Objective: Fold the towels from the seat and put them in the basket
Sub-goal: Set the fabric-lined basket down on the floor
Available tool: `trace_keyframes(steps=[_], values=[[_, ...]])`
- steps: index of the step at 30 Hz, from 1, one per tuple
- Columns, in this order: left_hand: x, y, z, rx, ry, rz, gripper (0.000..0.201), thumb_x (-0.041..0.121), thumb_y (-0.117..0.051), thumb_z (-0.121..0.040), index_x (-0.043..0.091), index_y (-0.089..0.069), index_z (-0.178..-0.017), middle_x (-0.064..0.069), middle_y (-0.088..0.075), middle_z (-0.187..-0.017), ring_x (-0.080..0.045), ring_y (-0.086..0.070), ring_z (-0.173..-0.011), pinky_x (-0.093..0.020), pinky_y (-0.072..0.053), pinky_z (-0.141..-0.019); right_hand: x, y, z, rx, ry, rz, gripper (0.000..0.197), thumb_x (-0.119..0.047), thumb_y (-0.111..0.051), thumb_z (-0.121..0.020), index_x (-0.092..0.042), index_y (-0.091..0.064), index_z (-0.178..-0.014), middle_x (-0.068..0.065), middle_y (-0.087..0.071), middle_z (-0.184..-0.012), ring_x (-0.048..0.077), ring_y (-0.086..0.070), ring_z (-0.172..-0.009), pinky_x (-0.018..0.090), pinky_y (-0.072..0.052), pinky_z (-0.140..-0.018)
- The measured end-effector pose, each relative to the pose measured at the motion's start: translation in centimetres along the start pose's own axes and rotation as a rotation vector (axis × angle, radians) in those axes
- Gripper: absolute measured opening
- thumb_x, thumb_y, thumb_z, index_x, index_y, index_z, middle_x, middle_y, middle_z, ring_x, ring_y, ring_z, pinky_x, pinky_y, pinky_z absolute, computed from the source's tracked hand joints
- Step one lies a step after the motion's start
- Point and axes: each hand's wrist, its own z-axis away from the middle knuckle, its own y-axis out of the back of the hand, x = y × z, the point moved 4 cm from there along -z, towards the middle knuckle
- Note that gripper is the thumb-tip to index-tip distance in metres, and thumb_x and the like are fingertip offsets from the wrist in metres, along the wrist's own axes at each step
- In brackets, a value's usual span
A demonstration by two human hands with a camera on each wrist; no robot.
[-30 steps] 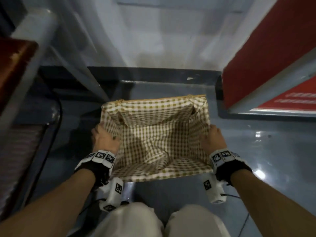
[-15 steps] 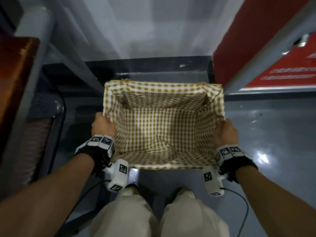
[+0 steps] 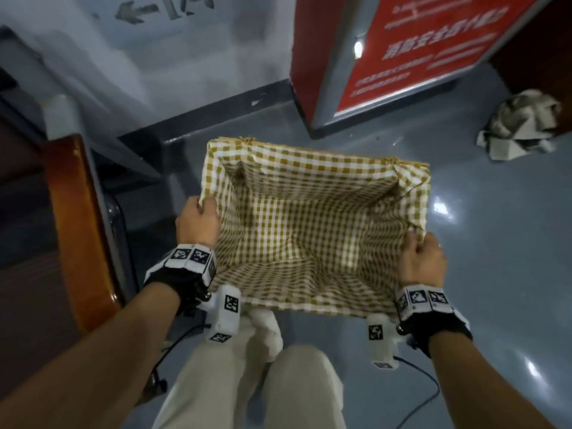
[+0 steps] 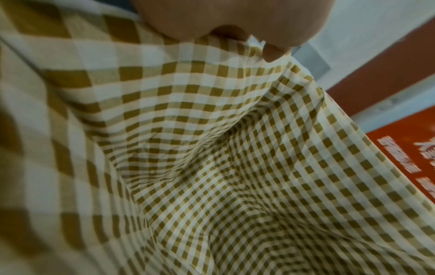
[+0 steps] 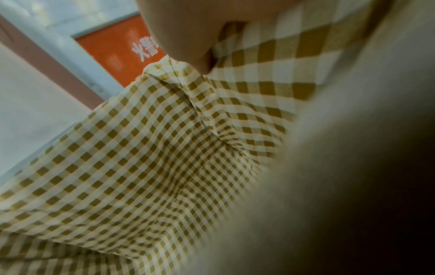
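Since the earlier frames the basket [image 3: 309, 168] had swung to the right with the head view, so that a crumpled towel [image 3: 523, 125] on the floor [image 3: 495, 243] and much more of the red signboard [image 3: 411, 44] came into sight. Both hands held the basket up above the person's pale trousers [image 3: 247, 382]. The left hand [image 3: 198, 221] gripped the left rim, its fingers [image 4: 273, 54] curled over the yellow-and-white checked lining [image 3: 303, 230]; the right hand [image 3: 422, 258] gripped the right rim in the same way, thumb pressed on the cloth. Inside the basket only the wrinkled lining showed. The towel lay in a grey-and-white heap well apart from the basket, near the signboard's foot. White Chinese characters ran in lines across the signboard; they were blurred, and one larger line perhaps read 消防安全, though I could not be sure. A grey arrow [image 3: 139, 12] pointing left was painted on the white wall [image 3: 185, 63], beside part of a character too cropped to read. A brown wooden armrest [image 3: 80, 230] of a seat stood to the left. Each wrist wore a black band with white blocks carrying black square-pattern markers [image 3: 192, 255], which bore no letters.
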Motion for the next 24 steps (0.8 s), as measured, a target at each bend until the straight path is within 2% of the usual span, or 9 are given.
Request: trace_keyframes(steps=[4, 8, 12, 15, 18, 20, 24], values=[[0.1, -0.4, 4.4, -0.055, -0.102, -0.032, 0.035, 0.037, -0.037, -0.095, 0.009, -0.058, -0.103, -0.016, -0.06, -0.111, -0.034, -0.05, -0.107, -0.038, -0.037, -0.086, 5.8, 2.5, 4.4, 0.063, -0.116, -0.056, 0.038, -0.032, -0.041, -0.099, 0.004, -0.052, -0.096, 0.03, -0.061, -0.099, 0.044, -0.056, -0.094, 0.04, -0.037, -0.071], [-0.9, -0.3, 9.5, -0.092, -0.177, -0.087, 0.038, 0.032, -0.034, -0.097, 0.013, -0.06, -0.117, -0.015, -0.056, -0.129, -0.034, -0.046, -0.118, -0.037, -0.035, -0.096, 11.3, 5.0, 9.4, 0.107, -0.2, -0.083, 0.04, -0.034, -0.04, -0.1, 0.003, -0.055, -0.104, 0.029, -0.061, -0.104, 0.045, -0.055, -0.097, 0.042, -0.04, -0.074], [-1.9, 0.3, 14.1, -0.118, -0.267, -0.101, 0.041, 0.033, -0.032, -0.098, 0.012, -0.061, -0.119, -0.015, -0.056, -0.129, -0.034, -0.048, -0.117, -0.038, -0.035, -0.099, 16.1, 7.8, 14.8, 0.131, -0.261, -0.116, 0.044, -0.036, -0.038, -0.1, 0.005, -0.053, -0.098, 0.031, -0.06, -0.099, 0.046, -0.054, -0.093, 0.044, -0.041, -0.074], [-3.2, 0.6, 16.9, -0.151, -0.333, -0.135, 0.04, 0.033, -0.034, -0.098, 0.008, -0.063, -0.113, -0.014, -0.062, -0.111, -0.032, -0.053, -0.102, -0.036, -0.039, -0.087, 18.8, 9.3, 19.0, 0.151, -0.335, -0.138, 0.044, -0.036, -0.039, -0.1, 0.006, -0.054, -0.101, 0.029, -0.061, -0.101, 0.045, -0.055, -0.095, 0.044, -0.041, -0.076], [-3.9, 1.2, 19.2, -0.205, -0.398, -0.181, 0.033, 0.029, -0.036, -0.097, 0.009, -0.062, -0.098, -0.005, -0.056, -0.091, -0.025, -0.049, -0.086, -0.03, -0.033, -0.076, 20.6, 10.7, 23.2, 0.182, -0.409, -0.161, 0.042, -0.035, -0.04, -0.099, 0.005, -0.055, -0.101, 0.029, -0.061, -0.102, 0.045, -0.055, -0.095, 0.043, -0.041, -0.076], [-4.4, 1.9, 20.3, -0.256, -0.439, -0.227, 0.029, 0.027, -0.036, -0.097, 0.009, -0.058, -0.09, -0.007, -0.054, -0.087, -0.025, -0.047, -0.083, -0.031, -0.032, -0.075, 21.4, 11.4, 25.9, 0.204, -0.45, -0.165, 0.042, -0.035, -0.04, -0.099, 0.004, -0.055, -0.1, 0.029, -0.062, -0.101, 0.045, -0.056, -0.095, 0.045, -0.042, -0.077], [-5.8, 3.9, 21.2, -0.402, -0.536, -0.307, 0.031, 0.03, -0.034, -0.1, 0.007, -0.054, -0.091, -0.01, -0.054, -0.087, -0.024, -0.048, -0.082, -0.03, -0.032, -0.074, 21.6, 11.9, 31.9, 0.273, -0.532, -0.158, 0.04, -0.036, -0.04, -0.099, 0.001, -0.055, -0.099, 0.029, -0.062, -0.099, 0.045, -0.056, -0.093, 0.045, -0.042, -0.075]])
